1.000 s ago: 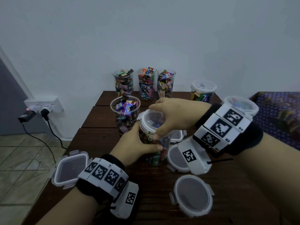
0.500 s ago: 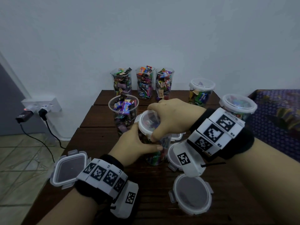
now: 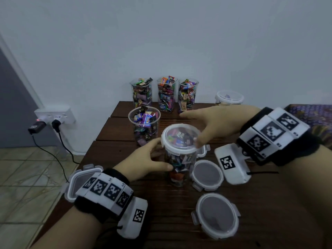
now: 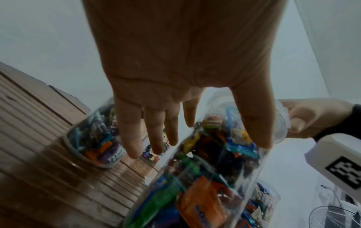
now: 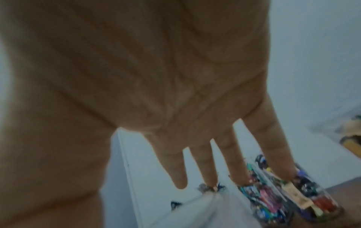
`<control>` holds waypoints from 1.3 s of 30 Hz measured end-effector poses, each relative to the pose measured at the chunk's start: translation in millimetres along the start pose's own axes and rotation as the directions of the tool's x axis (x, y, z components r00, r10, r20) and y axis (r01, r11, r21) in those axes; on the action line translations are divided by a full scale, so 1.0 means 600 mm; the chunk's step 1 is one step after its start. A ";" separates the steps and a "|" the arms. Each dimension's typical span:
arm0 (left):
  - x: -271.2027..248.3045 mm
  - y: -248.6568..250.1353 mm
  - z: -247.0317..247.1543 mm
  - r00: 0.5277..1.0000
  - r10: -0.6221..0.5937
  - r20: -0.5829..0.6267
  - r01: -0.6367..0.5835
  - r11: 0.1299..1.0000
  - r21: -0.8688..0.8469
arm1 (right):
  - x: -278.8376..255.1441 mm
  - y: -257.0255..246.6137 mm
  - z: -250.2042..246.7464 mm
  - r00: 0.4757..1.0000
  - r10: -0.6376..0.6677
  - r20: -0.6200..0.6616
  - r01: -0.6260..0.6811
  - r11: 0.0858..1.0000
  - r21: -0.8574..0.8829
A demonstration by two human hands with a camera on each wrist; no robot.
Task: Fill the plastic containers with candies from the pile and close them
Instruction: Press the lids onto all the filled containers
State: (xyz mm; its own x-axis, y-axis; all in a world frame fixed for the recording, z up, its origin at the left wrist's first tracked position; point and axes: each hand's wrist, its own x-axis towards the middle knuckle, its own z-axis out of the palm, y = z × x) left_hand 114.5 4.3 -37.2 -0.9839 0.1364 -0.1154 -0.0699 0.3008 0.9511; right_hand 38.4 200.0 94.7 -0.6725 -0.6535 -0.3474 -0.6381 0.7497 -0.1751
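A tall clear container (image 3: 179,164) packed with wrapped candies stands mid-table, a round white-rimmed lid (image 3: 180,137) on top of it. My left hand (image 3: 158,155) grips its left side, thumb (image 4: 255,123) across the front wall and fingers (image 4: 154,138) behind. My right hand (image 3: 203,126) hovers at the lid's far right with straight, spread fingers (image 5: 207,166); only its thumb touches the lid's rim. An open cup of candies (image 3: 143,126) stands just behind and to the left of the container.
Three filled open cups (image 3: 167,94) line the back edge of the dark wooden table (image 3: 161,221). A lidded container (image 3: 229,97) shows behind my right hand. Loose round lids (image 3: 206,174) (image 3: 217,215) lie front right, a square one (image 3: 79,182) at the left edge.
My right hand, which was curled over the lid and pressing it, has lifted off and opened with its fingers stretched out. The left hand keeps its grip on the container.
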 end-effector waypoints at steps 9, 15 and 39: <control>0.005 0.003 -0.025 0.987 -0.154 -0.037 0.157 0.981 0.112 | 0.022 -0.008 0.033 0.997 -0.080 0.013 0.079 0.997 0.016; 0.016 -0.032 -0.063 0.838 -0.239 -0.491 0.362 0.916 0.172 | 0.015 -0.008 0.046 0.992 -0.093 -0.082 0.100 0.992 0.078; 0.081 -0.018 -0.043 0.742 0.022 -0.670 0.043 0.996 0.080 | -0.136 0.137 0.073 0.851 0.382 -0.361 -0.296 0.916 0.272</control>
State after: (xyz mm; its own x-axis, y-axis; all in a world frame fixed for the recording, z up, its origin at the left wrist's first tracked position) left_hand 63.3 -16.8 -45.6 -0.8420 -0.5243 0.1271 -0.0983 0.3808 0.9194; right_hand 57.1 319.5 68.2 -0.9513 -0.3068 -0.0303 -0.2831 0.9083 -0.3078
